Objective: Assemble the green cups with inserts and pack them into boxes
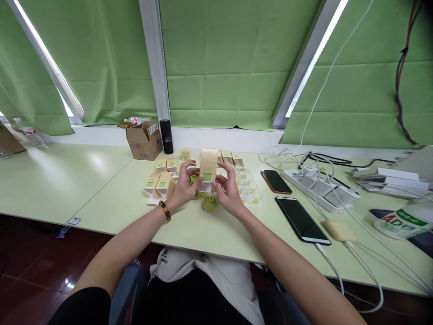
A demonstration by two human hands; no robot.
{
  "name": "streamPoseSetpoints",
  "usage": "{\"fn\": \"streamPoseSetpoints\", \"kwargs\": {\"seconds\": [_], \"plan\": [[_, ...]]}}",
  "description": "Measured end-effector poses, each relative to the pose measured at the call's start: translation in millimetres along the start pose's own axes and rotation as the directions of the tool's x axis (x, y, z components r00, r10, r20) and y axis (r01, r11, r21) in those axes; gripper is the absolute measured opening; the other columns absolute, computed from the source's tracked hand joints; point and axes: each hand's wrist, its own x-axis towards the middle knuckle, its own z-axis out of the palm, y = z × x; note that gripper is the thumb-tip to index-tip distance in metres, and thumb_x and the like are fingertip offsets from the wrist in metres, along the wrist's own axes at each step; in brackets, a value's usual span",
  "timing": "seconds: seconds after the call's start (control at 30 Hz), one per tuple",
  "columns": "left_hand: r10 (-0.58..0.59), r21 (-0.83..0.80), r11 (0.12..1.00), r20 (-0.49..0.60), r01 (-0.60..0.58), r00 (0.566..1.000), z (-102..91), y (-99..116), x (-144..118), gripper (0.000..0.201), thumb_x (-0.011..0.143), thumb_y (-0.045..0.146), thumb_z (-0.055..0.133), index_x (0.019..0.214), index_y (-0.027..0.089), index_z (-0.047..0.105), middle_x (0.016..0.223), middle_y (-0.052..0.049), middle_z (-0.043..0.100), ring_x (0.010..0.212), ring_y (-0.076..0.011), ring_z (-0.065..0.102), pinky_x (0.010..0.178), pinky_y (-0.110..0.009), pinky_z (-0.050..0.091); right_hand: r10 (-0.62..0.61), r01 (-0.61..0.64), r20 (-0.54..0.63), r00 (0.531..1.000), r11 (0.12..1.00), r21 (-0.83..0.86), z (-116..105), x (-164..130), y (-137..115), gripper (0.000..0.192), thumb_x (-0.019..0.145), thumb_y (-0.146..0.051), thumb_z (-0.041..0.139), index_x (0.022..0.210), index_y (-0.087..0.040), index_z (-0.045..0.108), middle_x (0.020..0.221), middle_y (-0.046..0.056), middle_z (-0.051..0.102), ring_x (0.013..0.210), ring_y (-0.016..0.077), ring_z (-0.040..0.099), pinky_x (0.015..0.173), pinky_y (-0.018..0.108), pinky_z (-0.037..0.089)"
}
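Head view: a tall beige carton (208, 166) is held upright between both hands above the pale green table (111, 198), just past the near edge of the cluster of goods. The left hand (184, 185) is closed on the carton's left side with the fingertips, the thumb curled near its lower corner; a beaded bracelet (165, 211) is worn at that wrist. The right hand (229, 189) is pinched on the carton's right lower edge, fingers bent.

The carton is matte cardboard, rectangular, with a small green label low on its front face. Its long axis is vertical, label facing the camera; the bottom flaps look open, though this is hard to tell at this size.

Directly below the hands a small glass jar (210, 204) with green contents is set on the table. More beige cartons (161, 184) lie to the left, some on their sides. Clear plastic cups (249, 189) are grouped to the right. Further right, two dark phones (302, 220) and a white power strip (321, 189) with cables are seen.
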Motion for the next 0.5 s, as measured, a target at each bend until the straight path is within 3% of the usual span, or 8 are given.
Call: {"fn": "streamPoseSetpoints", "kwargs": {"seconds": [0.07, 0.17, 0.27, 0.33, 0.43, 0.5], "plan": [[0.055, 0.05, 0.997, 0.027, -0.056, 0.998, -2.7, -0.4, -0.4, 0.061, 0.1, 0.038, 0.07, 0.151, 0.03, 0.038, 0.152, -0.016, 0.046, 0.123, -0.024, 0.066, 0.104, -0.043, 0.06, -0.022, 0.023, -0.013, 1.0, 1.0, 0.022, -0.4, 0.0, 1.1, 0.063, 0.103, -0.036, 0.062, 0.157, -0.035, 0.031, 0.157, 0.015, 0.048, 0.125, 0.0273, 0.068, 0.103, 0.05, 0.062], [0.246, 0.248, 0.932, 0.105, -0.265, 0.964, -7.4, 2.6, -0.5, 0.057, 0.1, 0.027, 0.066, 0.153, 0.026, 0.043, 0.149, -0.017, 0.051, 0.137, -0.0298, 0.058, 0.114, -0.053, 0.056, -0.171, 0.164, -0.054, 0.984, 0.98, -0.111, -3.7, 1.1, 0.5, 0.053, 0.099, -0.023, 0.062, 0.149, -0.031, 0.047, 0.145, 0.013, 0.059, 0.136, 0.0308, 0.061, 0.115, 0.057, 0.054], [0.462, 0.345, 0.8, 0.167, -0.49, 0.871, -9.8, 4.7, -1.4, 0.047, 0.1, 0.013, 0.057, 0.144, 0.026, 0.048, 0.144, -0.015, 0.055, 0.141, -0.029, 0.056, 0.114, -0.058, 0.056, -0.405, 0.371, -0.056, 0.912, 0.877, -0.304, -7.5, 2.5, 0.0, 0.049, 0.096, -0.013, 0.057, 0.141, -0.031, 0.054, 0.14, 0.013, 0.057, 0.139, 0.0328, 0.057, 0.114, 0.063, 0.053], [0.564, 0.385, 0.719, 0.164, -0.579, 0.809, -10.4, 4.4, -2.6, 0.045, 0.098, 0.008, 0.057, 0.137, 0.029, 0.048, 0.146, -0.013, 0.052, 0.142, -0.0267, 0.056, 0.115, -0.059, 0.055, -0.528, 0.473, -0.049, 0.848, 0.794, -0.382, -8.5, 3.2, 1.2, 0.048, 0.094, -0.008, 0.055, 0.136, -0.032, 0.055, 0.138, 0.013, 0.054, 0.138, 0.032, 0.057, 0.107, 0.061, 0.057], [0.655, 0.458, 0.599, 0.192, -0.657, 0.731, -11.8, 3.7, -4.5, 0.04, 0.094, 0.009, 0.064, 0.125, 0.03, 0.051, 0.147, -0.009, 0.051, 0.143, -0.0252, 0.056, 0.119, -0.061, 0.052, -0.626, 0.537, -0.067, 0.777, 0.715, -0.448, -7.6, 3.6, 4.5, 0.046, 0.093, -0.006, 0.055, 0.128, -0.035, 0.055, 0.132, 0.01, 0.052, 0.133, 0.0294, 0.058, 0.1, 0.057, 0.061], [0.687, 0.484, 0.539, 0.221, -0.689, 0.693, -13.0, 4.2, -5.4, 0.037, 0.092, 0.01, 0.067, 0.119, 0.031, 0.052, 0.145, -0.007, 0.053, 0.141, -0.0245, 0.058, 0.118, -0.06, 0.052, -0.652, 0.548, -0.076, 0.755, 0.69, -0.474, -6.7, 3.7, 6.1, 0.042, 0.092, -0.007, 0.057, 0.124, -0.035, 0.053, 0.13, 0.009, 0.052, 0.13, 0.0289, 0.059, 0.098, 0.056, 0.061]]}}
